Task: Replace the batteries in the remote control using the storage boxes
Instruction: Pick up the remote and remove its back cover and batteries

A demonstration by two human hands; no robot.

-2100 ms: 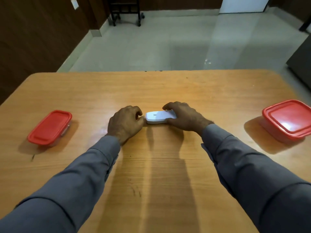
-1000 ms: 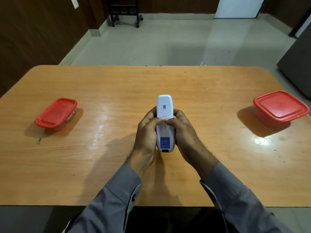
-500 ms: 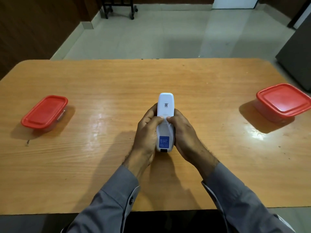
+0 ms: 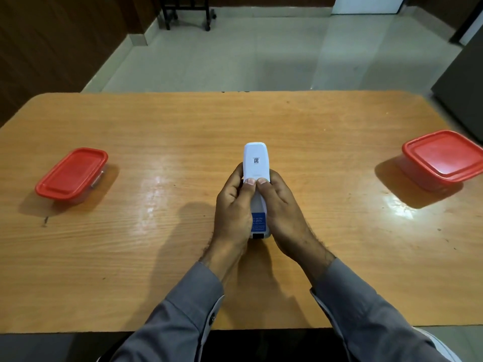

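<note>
- White remote control [image 4: 255, 163] sits mid-table, back face up, held just above or on the wooden table [image 4: 313, 121]; can't tell if it's touching.
- Long axis runs 12-to-6 from my view: QR-sticker end at 12, blue-label end at 6, toward the body.
- Left hand [image 4: 234, 207] clamps the remote's 9 o'clock flank, right hand [image 4: 281, 207] the 3 o'clock flank. Both closed on it, symmetric, neither nearer.
- Both thumbs [image 4: 250, 182] meet side by side on the back, around mid-length.
- My read: step in hand is getting the battery cover off. Thumb placement suggests a slide along the long axis. Which direction, I can't call from here.
- Seam of the cover isn't visible; mostly under the hands.
- Left storage box [image 4: 72, 175], red lid, at 9 o'clock, well apart from the hands. Right storage box [image 4: 444, 159] at 3 o'clock, also well apart. Both lids on.
- Risk as I see it: cover pops suddenly, batteries roll on the slick top.
</note>
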